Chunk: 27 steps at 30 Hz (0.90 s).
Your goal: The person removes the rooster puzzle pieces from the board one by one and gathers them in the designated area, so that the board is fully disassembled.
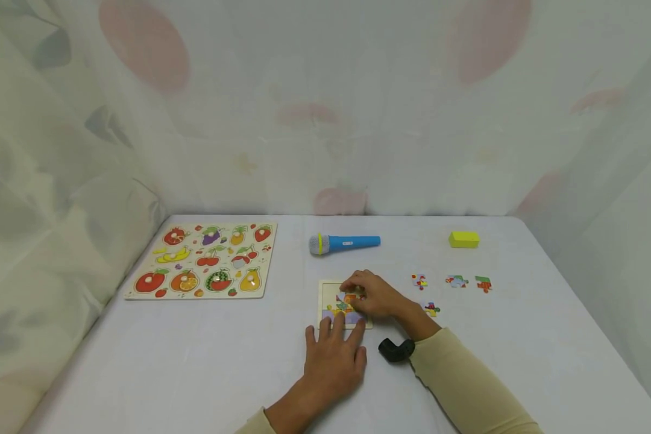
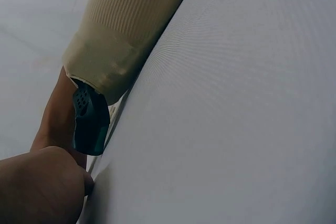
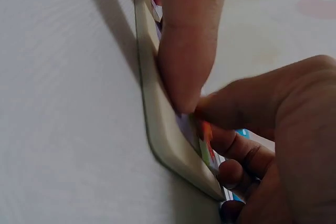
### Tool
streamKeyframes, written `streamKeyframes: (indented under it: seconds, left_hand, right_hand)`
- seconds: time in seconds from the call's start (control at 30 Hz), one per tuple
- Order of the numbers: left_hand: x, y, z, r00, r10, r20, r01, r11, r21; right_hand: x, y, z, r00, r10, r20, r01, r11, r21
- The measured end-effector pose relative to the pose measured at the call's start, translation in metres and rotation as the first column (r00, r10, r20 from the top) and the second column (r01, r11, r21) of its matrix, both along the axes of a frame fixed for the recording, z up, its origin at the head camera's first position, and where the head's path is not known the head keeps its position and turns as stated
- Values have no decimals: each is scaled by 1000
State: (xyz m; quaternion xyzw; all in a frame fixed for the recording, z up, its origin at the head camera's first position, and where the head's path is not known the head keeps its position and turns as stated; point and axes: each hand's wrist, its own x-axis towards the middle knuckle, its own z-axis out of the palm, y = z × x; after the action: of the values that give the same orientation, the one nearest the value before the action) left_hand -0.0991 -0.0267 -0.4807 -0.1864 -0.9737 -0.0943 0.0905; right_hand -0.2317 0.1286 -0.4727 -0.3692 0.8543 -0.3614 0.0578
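A small wooden jigsaw board [image 1: 320, 298] lies flat on the table, its lower part filled with colourful pieces and its upper left bare. Spread fingers of my left hand [image 1: 335, 367] rest on the board's near edge. From the right, my right hand [image 1: 378, 295] reaches over the board with curled fingers. In the right wrist view its thumb and fingers pinch a jigsaw piece [image 3: 207, 137] with orange and green on it, just at the board's surface. The fingers partly hide that piece. The left wrist view shows only part of the left hand [image 2: 42, 184].
Several loose jigsaw pieces [image 1: 457, 281] lie right of the board. Behind it are a blue toy microphone [image 1: 354, 242] and, farther right, a yellow-green block [image 1: 463, 240]. A fruit peg puzzle [image 1: 198, 294] lies at the left. A black wrist device [image 1: 396, 350] sits by the right sleeve.
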Motion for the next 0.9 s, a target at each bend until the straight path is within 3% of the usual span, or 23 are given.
streamKeyframes:
  seconds: [0.4,0.67,0.9]
  left_hand:
    - [-1,1,-2,1000,1,-10,-1,1000,-10]
    - [0,0,-1,1000,-7,-15,7,1000,-12]
    - [0,0,-1,1000,-5,-11,5,1000,-5]
  right_hand:
    - [-1,2,-3,999,35,-33,-37,997,-62]
    - [2,1,-3,999,14,-41,-11,999,53]
    - [2,1,-2,996,-5,-94,13,996,89]
